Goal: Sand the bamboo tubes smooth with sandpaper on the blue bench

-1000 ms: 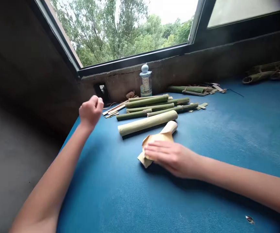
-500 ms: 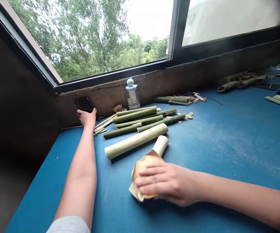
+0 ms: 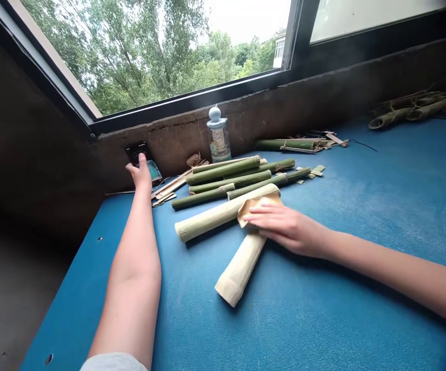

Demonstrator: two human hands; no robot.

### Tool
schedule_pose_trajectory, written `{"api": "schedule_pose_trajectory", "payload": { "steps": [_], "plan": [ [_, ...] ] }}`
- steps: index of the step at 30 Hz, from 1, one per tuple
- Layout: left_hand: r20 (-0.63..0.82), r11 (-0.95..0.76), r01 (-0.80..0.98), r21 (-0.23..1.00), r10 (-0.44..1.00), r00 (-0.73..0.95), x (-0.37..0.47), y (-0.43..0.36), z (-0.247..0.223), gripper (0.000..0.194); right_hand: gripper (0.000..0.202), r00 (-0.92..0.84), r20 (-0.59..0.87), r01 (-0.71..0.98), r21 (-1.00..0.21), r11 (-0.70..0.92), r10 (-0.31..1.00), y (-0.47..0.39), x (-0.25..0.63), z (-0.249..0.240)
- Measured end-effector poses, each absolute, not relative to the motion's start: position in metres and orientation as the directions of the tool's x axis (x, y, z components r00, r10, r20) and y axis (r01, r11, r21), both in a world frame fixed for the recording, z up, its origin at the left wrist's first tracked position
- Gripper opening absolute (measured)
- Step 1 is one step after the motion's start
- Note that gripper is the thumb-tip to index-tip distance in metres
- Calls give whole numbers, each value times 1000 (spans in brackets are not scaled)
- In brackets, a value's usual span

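Note:
My right hand [image 3: 280, 226] presses a folded, tan piece of sandpaper [image 3: 248, 208] onto the upper end of a short peeled bamboo piece [image 3: 242, 268]. That piece slants on the blue table, its near end bare. Behind it a longer peeled bamboo tube [image 3: 207, 214] lies across, its right end close to the sandpaper. My left hand [image 3: 141, 172] reaches far forward to a phone [image 3: 153, 171] leaning on the wall. Its fingers are apart and touch the phone's front; part of the lit screen shows beside them.
Several green bamboo lengths [image 3: 226, 175] lie behind the peeled tubes, with thin strips [image 3: 168, 188] and a twine ball [image 3: 193, 160] at their left. A lidded jar [image 3: 219, 141] stands by the wall. More bamboo [image 3: 396, 116] lies at the back right. The table edge [image 3: 66, 273] runs along the left.
My right hand and the sandpaper have slid from the near end of the short bamboo piece to its far end. The phone screen now shows light, and my left fingers have shifted on it.

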State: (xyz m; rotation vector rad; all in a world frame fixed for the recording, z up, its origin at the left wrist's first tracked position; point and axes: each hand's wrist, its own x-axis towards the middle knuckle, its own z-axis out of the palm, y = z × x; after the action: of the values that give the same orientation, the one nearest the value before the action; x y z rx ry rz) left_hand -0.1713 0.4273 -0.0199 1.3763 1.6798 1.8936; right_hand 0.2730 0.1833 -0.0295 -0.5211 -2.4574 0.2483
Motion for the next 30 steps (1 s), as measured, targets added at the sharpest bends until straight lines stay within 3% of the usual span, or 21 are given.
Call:
{"api": "schedule_pose_trajectory", "payload": {
  "steps": [3, 8, 10, 13, 15, 19, 21, 23, 26, 28, 30],
  "plan": [
    [423, -330, 265, 906, 706, -568, -184, 427, -20, 39, 37, -728, 501, 357, -308, 882, 469, 178, 269, -27],
    [393, -401, 120, 908, 720, -572, -194, 427, -26, 38, 40, -842, 480, 103, -308, 946, 248, 150, 254, -26],
    [390, -427, 77, 901, 720, -573, -193, 427, -26, 39, 40, -802, 511, 180, -288, 941, 310, 162, 260, -29],
    [360, -426, 16, 904, 744, -563, -191, 428, -23, 39, 38, -671, 531, 421, -303, 855, 518, 179, 265, -32],
    [337, -415, -14, 910, 758, -558, -191, 428, -19, 39, 36, -668, 522, 430, -312, 847, 531, 171, 259, -30],
    [308, -393, -35, 919, 770, -558, -196, 426, -13, 39, 39, -818, 500, 138, -313, 940, 287, 135, 238, -23],
    [287, -362, -32, 932, 786, -547, -199, 424, -12, 39, 40, -833, 512, 81, -259, 962, 208, 138, 242, -24],
    [263, -323, -21, 946, 807, -528, -201, 422, -12, 39, 41, -793, 546, 193, -196, 961, 270, 158, 258, -28],
    [226, -266, -9, 964, 833, -506, -202, 419, -13, 40, 45, -691, 552, 435, -197, 878, 467, 185, 277, -32],
    [201, -237, -9, 971, 841, -502, -202, 417, -15, 41, 46, -707, 523, 430, -216, 877, 476, 181, 275, -31],
    [188, -223, -9, 975, 843, -504, -202, 416, -16, 44, 46, -791, 479, 302, -237, 923, 381, 164, 264, -26]
  ]
}}
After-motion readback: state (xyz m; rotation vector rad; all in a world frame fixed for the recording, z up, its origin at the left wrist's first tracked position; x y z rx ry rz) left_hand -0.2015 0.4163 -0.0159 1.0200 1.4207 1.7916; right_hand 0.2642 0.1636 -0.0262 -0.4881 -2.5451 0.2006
